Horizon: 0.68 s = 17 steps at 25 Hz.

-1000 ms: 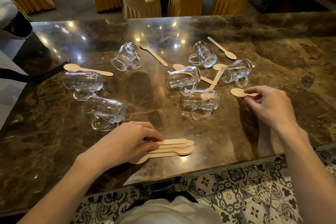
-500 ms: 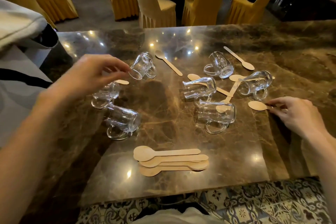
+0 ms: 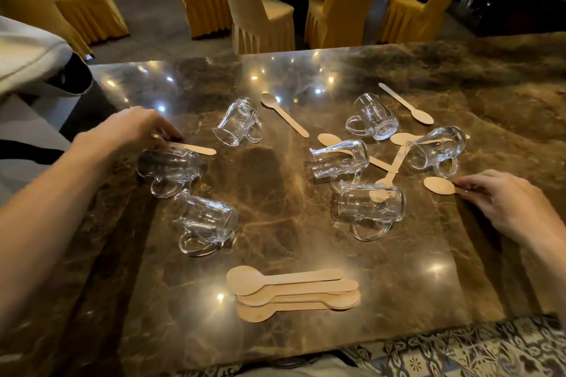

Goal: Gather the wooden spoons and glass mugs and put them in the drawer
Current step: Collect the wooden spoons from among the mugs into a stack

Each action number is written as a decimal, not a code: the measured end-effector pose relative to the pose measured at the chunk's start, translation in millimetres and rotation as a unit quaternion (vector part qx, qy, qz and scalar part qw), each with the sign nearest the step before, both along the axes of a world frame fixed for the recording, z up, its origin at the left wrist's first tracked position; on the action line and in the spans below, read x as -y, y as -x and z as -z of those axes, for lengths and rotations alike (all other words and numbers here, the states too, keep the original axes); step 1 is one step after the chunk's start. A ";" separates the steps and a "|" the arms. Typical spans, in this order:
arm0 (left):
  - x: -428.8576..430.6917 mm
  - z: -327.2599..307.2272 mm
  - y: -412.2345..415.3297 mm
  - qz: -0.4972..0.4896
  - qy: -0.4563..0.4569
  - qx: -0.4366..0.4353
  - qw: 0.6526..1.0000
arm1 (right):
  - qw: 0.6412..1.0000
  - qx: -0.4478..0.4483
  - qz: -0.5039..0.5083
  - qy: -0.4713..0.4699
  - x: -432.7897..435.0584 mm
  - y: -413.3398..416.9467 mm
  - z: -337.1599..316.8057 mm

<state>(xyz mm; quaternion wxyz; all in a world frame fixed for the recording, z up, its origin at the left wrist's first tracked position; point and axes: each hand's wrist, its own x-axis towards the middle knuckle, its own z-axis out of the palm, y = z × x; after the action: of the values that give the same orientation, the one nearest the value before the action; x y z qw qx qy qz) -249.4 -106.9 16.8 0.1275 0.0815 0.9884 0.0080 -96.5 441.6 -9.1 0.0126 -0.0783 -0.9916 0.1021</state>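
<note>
Left hand [image 3: 134,128]: at the left side of the marble table [image 3: 275,248], palm down, fingers curled and pinching the bowl end of a wooden spoon [image 3: 196,148] whose handle points right along the surface.
Left-side mugs: two glass mugs on their sides just in front of the left hand; the farther one [image 3: 168,167] lies directly beside the pinched spoon, the nearer one [image 3: 203,220] lies with its handle toward the viewer.
Centre-left mug [image 3: 239,121]: tipped on its side, apart from the other two, open end toward the lower left.
Spoon stack [image 3: 291,292]: several wooden spoons piled lengthwise near the table's front edge, bowls mostly to the left; no hand touches it.
Lone spoon [image 3: 283,113]: lies diagonally between the centre-left mug and the right-hand group, bowl at the far end.
Right-hand group: four mugs on their sides, namely a far mug [image 3: 373,116], a middle mug [image 3: 338,157], a near mug [image 3: 372,205] and a rightmost mug [image 3: 436,147], with loose spoons [image 3: 389,168] crossing among and partly under them.
Far spoon [image 3: 407,104]: alone beyond the group, bowl toward the right.
Right hand [image 3: 505,205]: resting at the right side, fingertips pressed on the handle of a spoon [image 3: 439,185] whose bowl points left, just beside the rightmost mug.
Background: yellow-covered chairs [image 3: 260,9] beyond the table.
</note>
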 end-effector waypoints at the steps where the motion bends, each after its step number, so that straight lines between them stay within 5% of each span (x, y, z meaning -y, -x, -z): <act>1: 1.1 0.3 2.2 -0.004 -0.001 0.002 1.000 | 1.000 -0.001 0.000 -0.003 1.1 -0.3 0.2; 7: 2.2 -3.1 5.0 0.006 -0.010 0.007 1.000 | 1.000 -0.008 0.007 0.012 7.3 -6.9 -6.2; 12: -4.2 -7.2 0.1 0.015 -0.027 0.011 0.999 | 0.990 -0.118 -0.062 0.035 40.4 -15.3 -33.2; 17: -11.5 -26.1 -17.3 0.058 -0.083 -0.087 0.991 | 0.971 -0.164 -0.159 0.069 97.9 -21.6 -58.5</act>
<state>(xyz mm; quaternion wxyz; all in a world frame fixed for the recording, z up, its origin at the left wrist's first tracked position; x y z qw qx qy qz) -232.1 -95.4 42.9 0.0340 0.1495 0.9853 0.0752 -74.9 343.7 49.4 0.1535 0.0980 -0.9662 0.1827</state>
